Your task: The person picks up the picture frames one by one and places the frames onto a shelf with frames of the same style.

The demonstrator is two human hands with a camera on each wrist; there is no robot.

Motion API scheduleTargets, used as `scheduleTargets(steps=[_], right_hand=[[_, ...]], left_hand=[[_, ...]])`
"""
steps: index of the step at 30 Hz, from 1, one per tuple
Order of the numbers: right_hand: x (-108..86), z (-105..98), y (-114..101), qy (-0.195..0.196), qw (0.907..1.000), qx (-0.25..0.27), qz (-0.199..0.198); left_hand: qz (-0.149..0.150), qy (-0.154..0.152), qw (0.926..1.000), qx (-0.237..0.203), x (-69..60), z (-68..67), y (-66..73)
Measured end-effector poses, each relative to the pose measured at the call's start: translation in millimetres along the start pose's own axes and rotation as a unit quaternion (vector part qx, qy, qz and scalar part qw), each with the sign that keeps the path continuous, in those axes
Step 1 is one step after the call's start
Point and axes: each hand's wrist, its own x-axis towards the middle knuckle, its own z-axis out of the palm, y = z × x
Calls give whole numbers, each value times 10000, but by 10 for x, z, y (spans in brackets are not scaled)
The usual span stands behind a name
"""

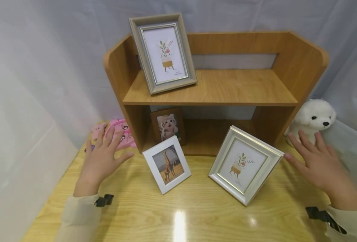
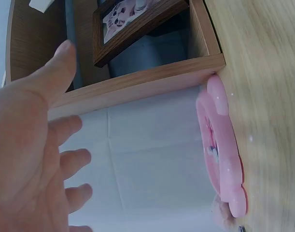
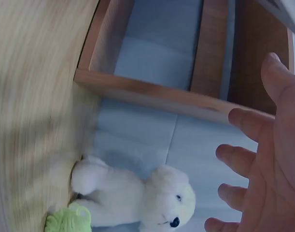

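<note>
Down in front, lower left and lower right of the head view, two pale sleeves (image 1: 78, 215), and out of them come the hands: left hand (image 1: 101, 161) with fingers spread and nothing in its grasp, right hand (image 1: 323, 164) just as loose, holding nothing either. The right thumb sits right at the corner of the silver frame (image 1: 245, 165); touching or not, I can't tell.

That silver frame is right of centre, the white giraffe frame (image 1: 167, 165) left of centre, both angled on the table before the shelf (image 1: 236, 87). They look propped, probably by stands hidden behind, so their pictures face up towards the viewer.

Just beyond, pink toy (image 1: 127, 143) at the left, white toy dog (image 1: 316, 116) at the right, flanking the shelf like bookends; the right wrist view adds something green (image 3: 70, 220) by the dog. Inside the lower compartment, at its left, there's the brown kitten frame (image 1: 167, 127), partly hidden by the giraffe one. Up top, left end, a beige frame (image 1: 164, 55) stands tilted in the picture, likely there to be seen over everything.

The surface: yellowish wood-grain table (image 1: 148, 215), glossy, with a bright reflection at lower centre. And behind it all, creased pale sheeting (image 1: 66, 50) hangs across the background.
</note>
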Motion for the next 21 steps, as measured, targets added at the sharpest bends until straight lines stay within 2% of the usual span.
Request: scheduleTargets(steps=[4,6,9,13,18,21], right_hand=[[-17,38,-36,330,9993,-126,-141],[-27,52,-55,489,9986,-18,-214],[-53,86,-89,616,9971,268,-354],[-95,165,-159,789,9919,792,-606],[-128,255,-274,1202,9776,1597,-655],[-165,291,-352,1212,9606,2465,-420]], left_hand=[[35,211,9997,-117,-1,26,-4],[49,267,9992,-288,-2,41,-7],[59,365,9971,-658,22,65,-12],[-18,539,9909,-1234,78,97,-25],[-249,734,9803,-1817,137,120,-5],[-338,876,9748,-2023,171,121,20]])
